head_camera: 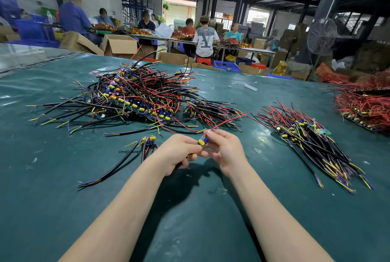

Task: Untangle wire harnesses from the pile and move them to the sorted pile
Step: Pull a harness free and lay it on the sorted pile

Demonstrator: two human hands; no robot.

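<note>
Wire harness [203, 141] was held mid-frame, just above surface [63, 187], between both hands. Left hand [177, 152]: fingers curled round its black cable. Right hand [223, 152]: fingers pinched board end, red lead trailing up-right. Tangled pile [137, 95] lay upper left of centre. Sorted pile [312, 137] lay right of centre, bare green strip between them. Wide bare surface lower left and lower right; far edge crossed upper frame. Large "Y" showed on white shirt [205, 42] behind. Carton [122, 46] print was unreadable. Cable partly hidden in left palm. Red wire heap [365, 105] was cut by right frame edge.
</note>
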